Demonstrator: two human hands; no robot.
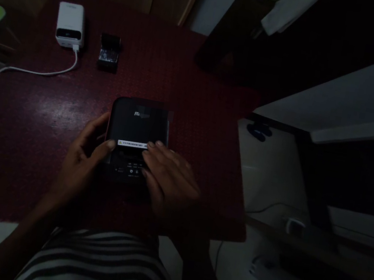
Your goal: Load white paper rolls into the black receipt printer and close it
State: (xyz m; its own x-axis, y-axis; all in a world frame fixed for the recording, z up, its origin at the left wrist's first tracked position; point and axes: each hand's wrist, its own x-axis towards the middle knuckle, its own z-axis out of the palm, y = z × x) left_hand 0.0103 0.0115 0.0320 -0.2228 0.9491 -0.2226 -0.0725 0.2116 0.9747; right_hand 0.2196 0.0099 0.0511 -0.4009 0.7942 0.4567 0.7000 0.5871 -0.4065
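Observation:
A black boxy device (pixel 138 124) with a yellow-and-white warning strip and small buttons on its near face sits on a dark red table (pixel 22 130). My left hand (pixel 82 160) curls around the device's left side, thumb on top near the strip. My right hand (pixel 169 180) lies across its near right part, fingers stretched flat over the buttons and the strip. The scene is very dim.
At the back left stand a white power bank (pixel 69 23) with a white cable (pixel 21 70) running off the left edge, and a small dark box (pixel 109 52). White furniture (pixel 275 170) stands to the right. Striped clothing (pixel 103 265) fills the bottom.

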